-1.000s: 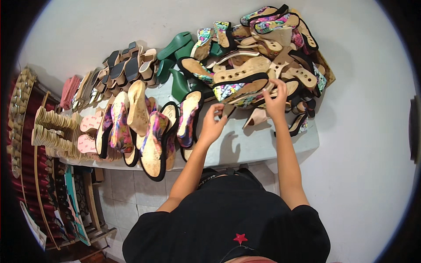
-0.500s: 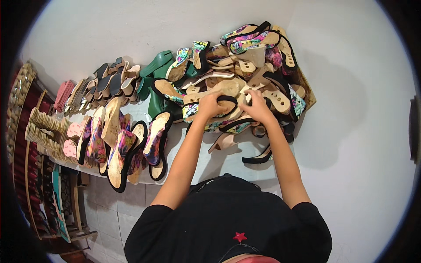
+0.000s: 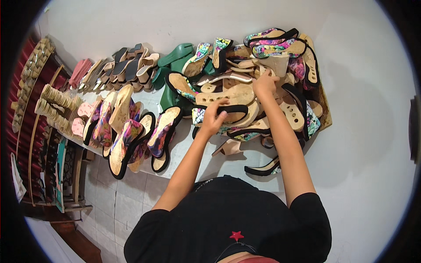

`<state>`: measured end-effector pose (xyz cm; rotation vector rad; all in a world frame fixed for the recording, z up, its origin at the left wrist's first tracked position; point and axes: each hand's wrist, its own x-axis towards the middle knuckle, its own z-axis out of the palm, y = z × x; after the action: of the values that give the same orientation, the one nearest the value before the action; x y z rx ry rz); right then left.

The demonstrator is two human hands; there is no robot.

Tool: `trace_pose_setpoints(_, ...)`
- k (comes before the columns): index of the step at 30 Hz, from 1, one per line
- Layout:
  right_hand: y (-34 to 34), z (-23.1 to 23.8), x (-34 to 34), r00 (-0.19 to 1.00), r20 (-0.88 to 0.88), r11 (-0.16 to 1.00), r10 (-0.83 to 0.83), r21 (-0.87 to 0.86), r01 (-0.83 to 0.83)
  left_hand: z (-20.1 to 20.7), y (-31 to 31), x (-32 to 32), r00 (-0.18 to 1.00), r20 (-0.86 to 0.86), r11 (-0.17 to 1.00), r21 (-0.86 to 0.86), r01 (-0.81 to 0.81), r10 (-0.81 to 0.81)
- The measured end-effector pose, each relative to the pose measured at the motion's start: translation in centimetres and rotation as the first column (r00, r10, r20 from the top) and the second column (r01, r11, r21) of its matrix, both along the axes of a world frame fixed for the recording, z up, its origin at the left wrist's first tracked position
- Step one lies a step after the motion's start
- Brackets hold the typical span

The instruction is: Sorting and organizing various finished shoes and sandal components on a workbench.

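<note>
A dense heap of wedge sandals and wooden soles covers the right end of the table. My left hand rests at a floral wedge with a black-edged sole, thumb and fingers apart. Behind that wedge lies a bare wooden sole with a row of holes. My right hand reaches deeper into the heap, just below a pale wedge heel; its fingers look spread, their tips partly hidden among the soles. Floral sandals with black edging top the heap.
Green shoe lasts stand left of the heap. Purple floral wedges line the table's front edge, with stacked pale soles beyond. Dark block-heeled sandals sit along the wall. A wooden rack stands at the left.
My right hand has left the near wedge and moved farther into the heap. My left hand has drawn slightly back and stays by the wedge. The view has shifted, moving the table's contents rightward.
</note>
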<state>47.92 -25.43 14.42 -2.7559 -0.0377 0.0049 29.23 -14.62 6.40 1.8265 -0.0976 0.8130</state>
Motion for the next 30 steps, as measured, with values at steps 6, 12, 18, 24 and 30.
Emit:
trace_pose_setpoints(6,-1.0,-2.8,1.6,0.920,0.377,0.961,0.108,-0.277,0.001,-0.4,0.8,-0.5,0.977,0.128,0.985,-0.046,-0.166,0.171)
trace_pose_setpoints(12,-3.6,-2.0,1.5,0.877,0.417,0.969,0.237,-0.171,-0.180,-1.2,0.3,-2.9,0.974,0.050,0.958,0.174,-0.227,0.221)
trace_pose_setpoints(18,-4.7,0.4,-1.4,0.882,0.396,0.966,0.254,-0.142,-0.215,-2.1,0.3,-4.8,0.980,0.040,0.934,0.298,-0.198,0.195)
trace_pose_setpoints(24,-6.5,3.0,-2.6,0.888,0.407,0.976,0.213,-0.055,-0.209,-0.9,0.0,-3.4,0.977,-0.017,0.943,0.266,-0.200,0.212)
trace_pose_setpoints(30,-8.0,5.9,-2.9,0.855,0.513,0.974,0.077,0.144,-0.174,-0.2,0.7,-0.7,0.985,-0.161,0.979,0.201,-0.024,0.057)
